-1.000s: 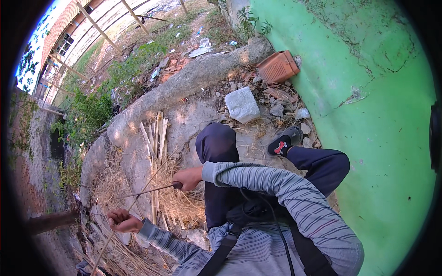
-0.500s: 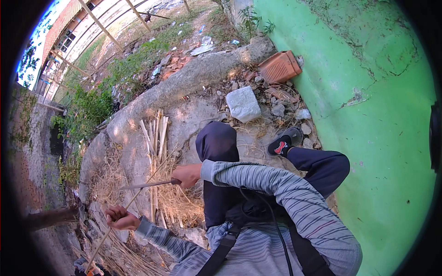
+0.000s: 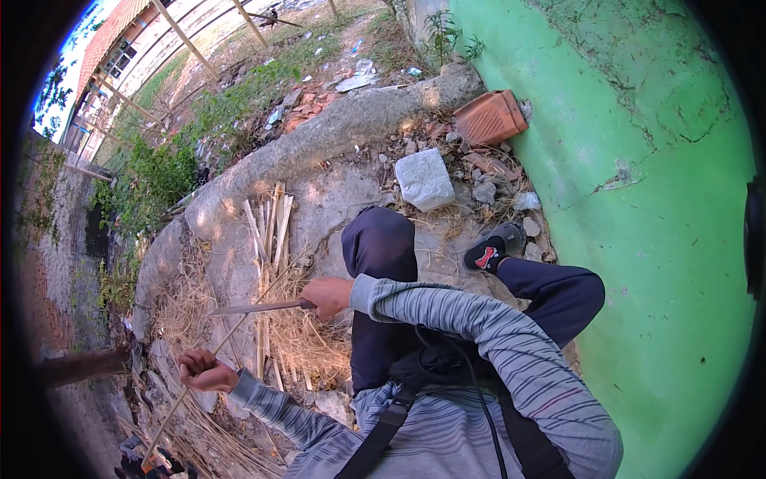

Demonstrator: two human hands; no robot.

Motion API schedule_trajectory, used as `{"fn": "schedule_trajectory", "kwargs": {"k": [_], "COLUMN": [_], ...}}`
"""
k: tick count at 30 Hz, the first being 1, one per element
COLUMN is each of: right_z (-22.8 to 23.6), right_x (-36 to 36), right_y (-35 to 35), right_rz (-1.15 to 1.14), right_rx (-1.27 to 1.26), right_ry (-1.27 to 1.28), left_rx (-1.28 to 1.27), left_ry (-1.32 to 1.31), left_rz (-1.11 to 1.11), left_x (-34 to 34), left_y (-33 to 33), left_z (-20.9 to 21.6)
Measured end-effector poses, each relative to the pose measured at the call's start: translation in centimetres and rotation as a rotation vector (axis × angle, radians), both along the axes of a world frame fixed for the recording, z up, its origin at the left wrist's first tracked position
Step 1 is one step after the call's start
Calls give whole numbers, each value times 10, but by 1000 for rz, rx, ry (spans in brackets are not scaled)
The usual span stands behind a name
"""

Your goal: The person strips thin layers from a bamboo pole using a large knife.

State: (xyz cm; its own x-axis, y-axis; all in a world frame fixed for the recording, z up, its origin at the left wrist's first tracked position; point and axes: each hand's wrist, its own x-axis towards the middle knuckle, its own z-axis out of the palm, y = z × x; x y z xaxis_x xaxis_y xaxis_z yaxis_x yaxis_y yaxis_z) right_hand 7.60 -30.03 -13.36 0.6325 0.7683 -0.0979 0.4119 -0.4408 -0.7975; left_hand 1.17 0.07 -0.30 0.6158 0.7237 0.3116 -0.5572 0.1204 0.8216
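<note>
My left hand [image 3: 207,370] is closed around a long, thin strip [image 3: 166,417], seemingly bamboo, which slants from the lower left up toward my knee. In my right hand [image 3: 329,298] is a knife [image 3: 262,308] with a dark handle, its blade pointing left. The blade lies across the strip a little beyond my left fist; whether it bites into the strip is too small to tell. Pale curly shavings [image 3: 315,349] are heaped on the ground beneath the knife, beside my bent leg. Several split, flat sticks [image 3: 279,227] lie just past the heap.
A whitish block [image 3: 424,180] and an orange clay piece [image 3: 491,118] sit among rubble ahead. A low, curved concrete edge [image 3: 295,148] bounds the spot. The green wall [image 3: 638,263] rises on my right. More long strips [image 3: 227,439] lie at lower left.
The knife has shifted slightly away from me and its blade lies a bit more level. My left fist has moved slightly left and forward, still holding the strip.
</note>
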Motion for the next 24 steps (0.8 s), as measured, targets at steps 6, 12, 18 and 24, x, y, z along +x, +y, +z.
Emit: {"fn": "schedule_trajectory", "kwargs": {"k": [6,12,18,24], "right_z": [2,-3,-13,-7], "right_x": [-1,1,5,7], "right_y": [1,11,1,1], "right_rz": [134,-27,110,-223], "right_rx": [79,-140,131,-169], "right_ry": [6,-6,108,-34], "left_rx": [-11,17,-13,-9], "left_ry": [-31,-27,-67,-162], "left_rz": [51,28,18,28], "left_x": [-11,-14,-3,-22], "left_y": [7,5,6,7], "left_z": [-3,0,-2,32]}}
